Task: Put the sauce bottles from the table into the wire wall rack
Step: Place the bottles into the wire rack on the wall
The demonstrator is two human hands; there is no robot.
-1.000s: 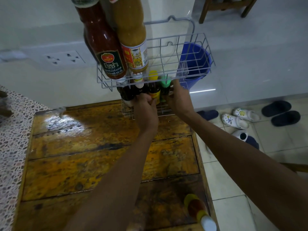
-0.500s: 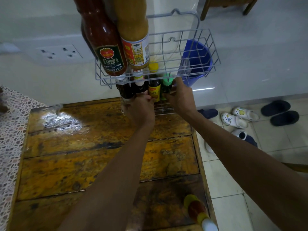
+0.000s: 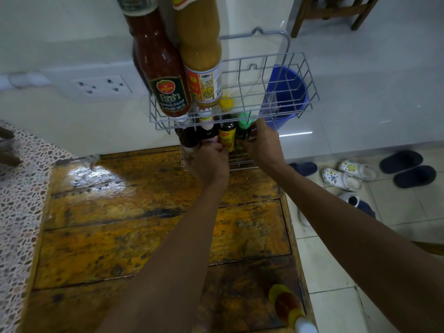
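Sitting between both hands' fingers [image 3: 217, 146]: bottle [image 3: 227, 137].

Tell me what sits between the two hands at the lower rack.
In the head view, the yellow-labelled dark bottle stands between the left hand and right hand.

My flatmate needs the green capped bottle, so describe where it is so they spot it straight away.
Find the grey wire wall rack above the far edge of the worn wooden table, then look at the row of small dark bottles in its lower basket. The green-capped dark bottle is rightmost there, beside the yellow-capped bottle with a yellow label; it is the only green cap.
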